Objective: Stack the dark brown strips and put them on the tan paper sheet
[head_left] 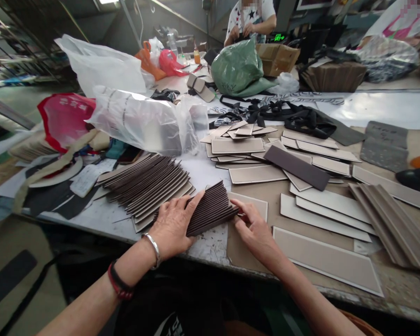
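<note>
My left hand (173, 224) is wrapped over the left end of a small stack of dark brown rectangular strips (212, 210), thumb in front and fingers behind. At the stack's right end my right hand (254, 228) is closed, its thumb and index finger at the corner of the front strips. To the left of the stack, a larger fanned pile of similar strips (150, 184) leans on the table, partly behind my left hand. A beige strip with a pale border (255, 205) lies partly hidden behind my right hand.
Loose beige strips (238, 145) are scattered beyond my hands. One long bordered strip (329, 259) lies near the front edge, with brown strips (392, 224) at right. Clear plastic bags (140, 116), black straps (301, 119) and a green bag (238, 67) stand behind. A co-worker (252, 18) is opposite.
</note>
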Motion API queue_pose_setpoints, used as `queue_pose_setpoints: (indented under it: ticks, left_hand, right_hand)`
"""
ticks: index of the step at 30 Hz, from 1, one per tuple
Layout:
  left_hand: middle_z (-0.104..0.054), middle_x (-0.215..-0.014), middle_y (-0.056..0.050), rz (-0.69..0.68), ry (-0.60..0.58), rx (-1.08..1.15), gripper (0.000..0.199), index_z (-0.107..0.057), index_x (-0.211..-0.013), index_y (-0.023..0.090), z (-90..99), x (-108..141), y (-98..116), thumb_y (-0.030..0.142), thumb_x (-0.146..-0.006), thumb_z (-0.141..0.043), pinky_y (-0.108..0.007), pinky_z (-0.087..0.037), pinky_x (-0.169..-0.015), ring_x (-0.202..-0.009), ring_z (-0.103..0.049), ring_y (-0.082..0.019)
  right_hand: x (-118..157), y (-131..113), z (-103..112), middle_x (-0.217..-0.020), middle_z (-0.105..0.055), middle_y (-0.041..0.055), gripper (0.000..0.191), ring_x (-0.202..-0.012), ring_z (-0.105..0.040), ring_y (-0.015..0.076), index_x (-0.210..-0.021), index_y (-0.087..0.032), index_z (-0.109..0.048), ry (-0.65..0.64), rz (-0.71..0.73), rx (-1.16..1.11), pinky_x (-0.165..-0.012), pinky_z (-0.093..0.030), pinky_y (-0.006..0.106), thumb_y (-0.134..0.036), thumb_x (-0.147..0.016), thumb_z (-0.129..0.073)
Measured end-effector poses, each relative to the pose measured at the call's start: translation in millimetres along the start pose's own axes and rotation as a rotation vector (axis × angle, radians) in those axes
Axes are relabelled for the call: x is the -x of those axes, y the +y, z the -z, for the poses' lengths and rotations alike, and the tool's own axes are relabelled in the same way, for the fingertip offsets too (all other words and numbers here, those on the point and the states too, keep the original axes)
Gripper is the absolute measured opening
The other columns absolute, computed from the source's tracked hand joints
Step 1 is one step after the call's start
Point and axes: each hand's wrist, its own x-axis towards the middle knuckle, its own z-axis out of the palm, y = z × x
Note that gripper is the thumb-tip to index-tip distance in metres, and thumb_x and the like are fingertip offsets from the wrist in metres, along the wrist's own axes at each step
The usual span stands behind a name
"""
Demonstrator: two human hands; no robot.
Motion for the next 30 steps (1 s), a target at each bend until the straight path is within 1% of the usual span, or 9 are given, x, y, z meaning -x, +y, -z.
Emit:
queue_pose_setpoints:
  ticks: [5, 9, 13, 17, 22, 30]
  left_hand:
    - [-0.035, -0.137, -0.007, 0.009, -0.002, 0.015, 0.102, -0.003, -0.142, 0.031, -2.5, 0.9, 1.0, 0.029, -0.061, -0.064, -0.045, -0.021, -0.104, -0.124, -0.031, -0.028]
    - [-0.035, -0.137, -0.007, 0.013, -0.007, 0.013, 0.102, -0.003, -0.142, 0.031, -1.2, 1.8, 2.3, 0.028, -0.061, -0.064, -0.045, -0.021, -0.103, -0.123, -0.032, -0.028]
    - [-0.035, -0.136, -0.007, 0.016, -0.006, 0.007, 0.101, -0.004, -0.143, 0.031, -1.5, 3.2, 2.9, 0.028, -0.061, -0.064, -0.044, -0.021, -0.103, -0.123, -0.032, -0.027]
    - [-0.035, -0.136, -0.008, 0.014, 0.001, -0.003, 0.103, -0.002, -0.143, 0.031, -2.7, 3.5, 2.9, 0.029, -0.061, -0.065, -0.045, -0.022, -0.102, -0.123, -0.032, -0.028]
    - [-0.035, -0.137, -0.008, 0.011, 0.015, -0.009, 0.103, -0.002, -0.143, 0.031, -2.9, 3.1, 4.0, 0.030, -0.061, -0.065, -0.045, -0.022, -0.102, -0.122, -0.033, -0.028]
    - [-0.035, -0.135, -0.009, 0.017, -0.005, -0.022, 0.102, -0.002, -0.142, 0.031, -1.3, 3.3, 5.4, 0.029, -0.062, -0.065, -0.044, -0.023, -0.102, -0.123, -0.033, -0.027]
  right_hand:
    - [4.7, 4.2, -5.2, -0.101, -0.056, 0.0072, 0.034, -0.096, -0.052, 0.0216, -0.115, -0.023, -0.054, 0.066, 0.098, 0.007, -0.085, -0.045, 0.038, -0.015, -0.084, -0.041]
    - [7.4, 4.7, -6.6, -0.105, -0.055, 0.0078, 0.031, -0.102, -0.050, 0.0228, -0.113, -0.023, -0.054, 0.092, 0.126, 0.007, -0.091, -0.042, 0.041, -0.016, -0.085, -0.041]
    - [7.5, 6.8, -6.9, -0.109, -0.055, 0.0070, 0.030, -0.106, -0.050, 0.0217, -0.112, -0.022, -0.054, 0.084, 0.134, -0.028, -0.095, -0.039, 0.039, -0.014, -0.084, -0.043]
    - [7.1, 7.5, -6.2, -0.109, -0.056, 0.0065, 0.031, -0.106, -0.051, 0.0207, -0.112, -0.021, -0.054, 0.067, 0.133, -0.056, -0.095, -0.040, 0.037, -0.014, -0.084, -0.043]
    - [8.7, 5.2, -4.2, -0.111, -0.056, 0.0066, 0.033, -0.107, -0.051, 0.0203, -0.115, -0.022, -0.053, 0.054, 0.139, -0.080, -0.096, -0.040, 0.037, -0.015, -0.084, -0.043]
    - [9.5, 3.9, -1.3, -0.109, -0.057, 0.0058, 0.033, -0.105, -0.052, 0.0201, -0.113, -0.022, -0.055, 0.052, 0.138, -0.117, -0.094, -0.041, 0.035, -0.014, -0.083, -0.045]
